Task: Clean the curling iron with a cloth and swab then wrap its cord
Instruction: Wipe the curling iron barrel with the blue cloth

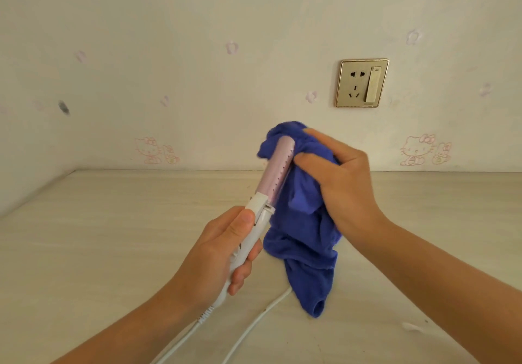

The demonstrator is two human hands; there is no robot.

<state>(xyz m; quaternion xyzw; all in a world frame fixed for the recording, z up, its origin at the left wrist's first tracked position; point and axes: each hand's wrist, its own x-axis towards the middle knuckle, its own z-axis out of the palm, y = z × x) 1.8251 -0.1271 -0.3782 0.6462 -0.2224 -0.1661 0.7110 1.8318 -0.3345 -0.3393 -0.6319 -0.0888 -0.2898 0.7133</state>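
My left hand grips the white handle of the curling iron and holds it tilted up and to the right above the table. Its pink barrel points toward the wall. My right hand grips a blue cloth and presses it against the right side and the tip of the barrel. The rest of the cloth hangs down below the hand. The white cord runs from the handle's end down across the table toward the bottom edge of the view. No swab is in view.
A pale wooden table lies under the hands and meets a wallpapered wall at the back. A gold wall socket with a switch sits above and to the right of the hands.
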